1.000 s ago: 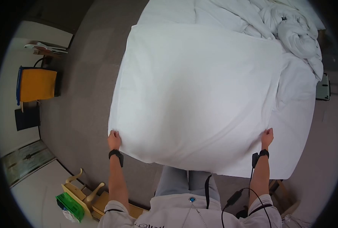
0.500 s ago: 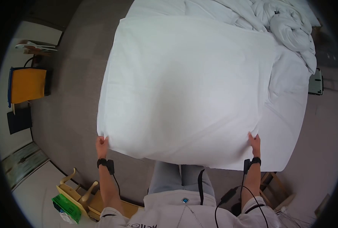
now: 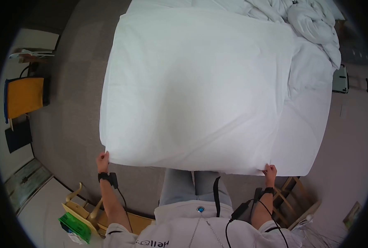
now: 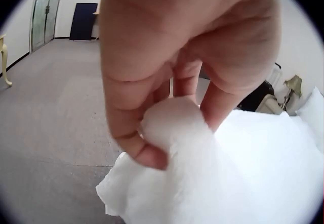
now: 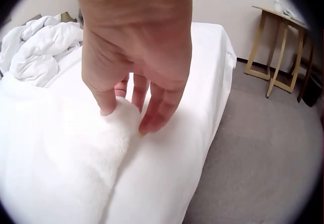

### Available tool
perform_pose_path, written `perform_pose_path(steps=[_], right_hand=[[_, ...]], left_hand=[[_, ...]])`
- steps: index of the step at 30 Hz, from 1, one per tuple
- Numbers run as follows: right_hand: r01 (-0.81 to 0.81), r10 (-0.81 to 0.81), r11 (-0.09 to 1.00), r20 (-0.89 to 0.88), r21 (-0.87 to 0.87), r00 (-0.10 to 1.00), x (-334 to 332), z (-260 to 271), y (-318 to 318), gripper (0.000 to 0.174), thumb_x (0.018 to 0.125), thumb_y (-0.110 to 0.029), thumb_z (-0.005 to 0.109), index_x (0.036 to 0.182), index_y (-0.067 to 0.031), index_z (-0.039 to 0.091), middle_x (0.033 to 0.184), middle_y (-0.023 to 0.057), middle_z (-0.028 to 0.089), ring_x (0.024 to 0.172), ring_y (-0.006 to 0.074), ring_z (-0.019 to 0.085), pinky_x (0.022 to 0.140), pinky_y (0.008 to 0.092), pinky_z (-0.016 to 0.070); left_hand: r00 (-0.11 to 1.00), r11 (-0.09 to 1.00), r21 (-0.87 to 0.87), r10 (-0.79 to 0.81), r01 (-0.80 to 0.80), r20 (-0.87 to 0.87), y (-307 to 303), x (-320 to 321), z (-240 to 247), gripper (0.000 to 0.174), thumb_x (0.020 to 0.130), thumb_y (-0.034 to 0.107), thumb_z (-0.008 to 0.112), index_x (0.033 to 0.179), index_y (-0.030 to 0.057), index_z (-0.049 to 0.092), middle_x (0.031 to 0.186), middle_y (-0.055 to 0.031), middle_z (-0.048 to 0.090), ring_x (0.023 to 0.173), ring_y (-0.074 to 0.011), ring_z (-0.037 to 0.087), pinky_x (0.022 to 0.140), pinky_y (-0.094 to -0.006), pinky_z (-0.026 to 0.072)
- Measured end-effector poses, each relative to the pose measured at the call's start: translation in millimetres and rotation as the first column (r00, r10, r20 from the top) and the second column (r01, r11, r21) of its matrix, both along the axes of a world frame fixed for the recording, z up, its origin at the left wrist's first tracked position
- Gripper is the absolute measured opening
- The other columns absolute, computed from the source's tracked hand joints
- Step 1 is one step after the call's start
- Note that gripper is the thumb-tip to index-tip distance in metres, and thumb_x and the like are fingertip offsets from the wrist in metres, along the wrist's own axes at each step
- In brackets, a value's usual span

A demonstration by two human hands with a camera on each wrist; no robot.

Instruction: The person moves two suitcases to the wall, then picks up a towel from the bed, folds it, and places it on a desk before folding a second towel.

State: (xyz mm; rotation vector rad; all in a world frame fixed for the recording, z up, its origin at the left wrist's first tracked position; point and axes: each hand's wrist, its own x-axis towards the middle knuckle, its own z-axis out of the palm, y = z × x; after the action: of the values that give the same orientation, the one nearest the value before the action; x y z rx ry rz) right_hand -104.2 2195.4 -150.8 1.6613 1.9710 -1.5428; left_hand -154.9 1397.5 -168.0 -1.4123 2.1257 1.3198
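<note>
A wide white blanket [image 3: 192, 91] lies spread over the white-sheeted bed [image 3: 304, 124], its near edge stretched between both hands in front of the person's legs. At the near left corner the left hand [image 3: 103, 162] grips it; in the left wrist view, thumb and fingers curl round a thick, soft fold [image 4: 177, 123]. The right hand [image 3: 270, 174] pinches the near right corner. From the right wrist, its fingers bend round a fuzzy edge [image 5: 121, 138] close over the bed sheet. A faint diagonal crease runs across the blanket's lower right part.
A rumpled white duvet [image 3: 312, 20] is heaped at the far right of the bed. Grey floor [image 3: 68, 107] runs along the left, with an orange-covered chair [image 3: 25, 97] by the wall. Wooden furniture [image 3: 289, 202] and a green basket [image 3: 74, 229] are near the person.
Both hands have drawn the blanket's near corners down toward the person, still holding them. The near edge is straighter than before, and the head view has shifted a little.
</note>
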Motion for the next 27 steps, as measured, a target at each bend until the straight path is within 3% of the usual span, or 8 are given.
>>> perform_pose_path(steps=[3, 9, 15, 18, 19, 21, 24, 27], right_hand=[[-0.007, 0.006, 1.0, 0.05, 0.019, 0.999, 19, -7, 21, 0.02, 0.077, -0.012, 0.061, 0.068, -0.0045, 0.045, 0.062, -0.0008, 0.044, 0.058, 0.0083, 0.045, 0.054, 0.0233, 0.0457], [-0.03, 0.026, 0.996, 0.048, 0.079, 0.999, 22, -16, 35, 0.018, 0.078, -0.01, 0.06, 0.068, -0.004, 0.046, 0.063, -0.0004, 0.045, 0.057, 0.0082, 0.045, 0.055, 0.0237, 0.0461], [0.073, -0.074, 0.997, -0.023, -0.022, 0.997, 29, -19, 34, 0.017, 0.08, -0.011, 0.059, 0.071, -0.0057, 0.045, 0.064, -0.001, 0.045, 0.058, 0.0084, 0.045, 0.056, 0.0236, 0.0449], [0.182, -0.185, 0.977, -0.024, -0.113, 0.982, 31, -23, 22, 0.018, 0.081, -0.017, 0.058, 0.075, -0.0064, 0.045, 0.069, 0.0011, 0.047, 0.062, 0.011, 0.047, 0.059, 0.0262, 0.0456], [0.239, -0.245, 0.96, -0.023, -0.144, 0.969, 30, -20, 11, 0.019, 0.081, -0.02, 0.058, 0.077, -0.0064, 0.046, 0.07, 0.0018, 0.048, 0.063, 0.0117, 0.048, 0.059, 0.0269, 0.0459], [0.256, -0.264, 0.93, 0.004, -0.263, 0.965, 25, -19, 3, 0.025, 0.082, -0.03, 0.057, 0.083, -0.0071, 0.049, 0.074, 0.0036, 0.05, 0.066, 0.0145, 0.049, 0.06, 0.0291, 0.0469], [0.385, -0.382, 0.82, 0.095, -0.423, 0.919, 3, 9, -30, 0.03, 0.081, -0.035, 0.057, 0.086, -0.0062, 0.05, 0.081, 0.0052, 0.049, 0.075, 0.0169, 0.049, 0.064, 0.0309, 0.0467], [0.406, -0.423, 0.799, 0.067, -0.444, 0.904, 10, -23, -19, 0.033, 0.081, -0.034, 0.057, 0.097, -0.0053, 0.051, 0.088, 0.0061, 0.052, 0.08, 0.018, 0.051, 0.067, 0.0316, 0.0473]], left_hand=[[0.983, 0.946, -0.308, -0.143, 0.101, -0.117, -1, 3, -5, 0.023, 0.077, 0.013, 0.062, 0.059, 0.0044, 0.049, 0.054, 0.0032, 0.043, 0.05, -0.0068, 0.035, 0.045, -0.0245, 0.0297], [0.968, 0.763, -0.611, -0.251, 0.212, 0.023, 17, -2, 14, 0.025, 0.074, 0.014, 0.063, 0.06, 0.0001, 0.047, 0.052, -0.0016, 0.044, 0.05, -0.0114, 0.035, 0.046, -0.0291, 0.033], [0.967, 0.669, -0.703, -0.23, 0.242, 0.113, 24, 15, 17, 0.03, 0.074, 0.021, 0.065, 0.064, 0.0002, 0.046, 0.052, -0.0051, 0.048, 0.049, -0.0165, 0.04, 0.05, -0.0316, 0.0385], [0.998, 0.861, -0.508, -0.004, 0.038, 0.068, 28, 22, -9, 0.034, 0.073, 0.031, 0.066, 0.071, 0.0024, 0.047, 0.059, -0.005, 0.05, 0.054, -0.0177, 0.046, 0.054, -0.0307, 0.0419], [0.981, 0.907, -0.386, 0.195, -0.169, 0.027, 32, 20, -10, 0.035, 0.073, 0.033, 0.066, 0.075, 0.0032, 0.048, 0.064, -0.0053, 0.051, 0.058, -0.0181, 0.048, 0.056, -0.0314, 0.0428], [0.824, 0.821, -0.103, 0.566, -0.561, 0.027, 65, -2, 5, 0.039, 0.072, 0.038, 0.067, 0.082, 0.0049, 0.049, 0.073, -0.0059, 0.053, 0.066, -0.0187, 0.052, 0.059, -0.0327, 0.0446], [0.809, 0.775, 0.239, 0.537, -0.585, 0.237, 81, -4, 21, 0.042, 0.074, 0.039, 0.065, 0.095, 0.0062, 0.048, 0.084, -0.0059, 0.052, 0.075, -0.0196, 0.051, 0.064, -0.0356, 0.0453], [0.749, 0.674, 0.335, 0.63, -0.658, 0.205, 46, 34, -36, 0.041, 0.077, 0.032, 0.064, 0.103, 0.0056, 0.048, 0.091, -0.0066, 0.052, 0.081, -0.0216, 0.052, 0.069, -0.0377, 0.0458]])
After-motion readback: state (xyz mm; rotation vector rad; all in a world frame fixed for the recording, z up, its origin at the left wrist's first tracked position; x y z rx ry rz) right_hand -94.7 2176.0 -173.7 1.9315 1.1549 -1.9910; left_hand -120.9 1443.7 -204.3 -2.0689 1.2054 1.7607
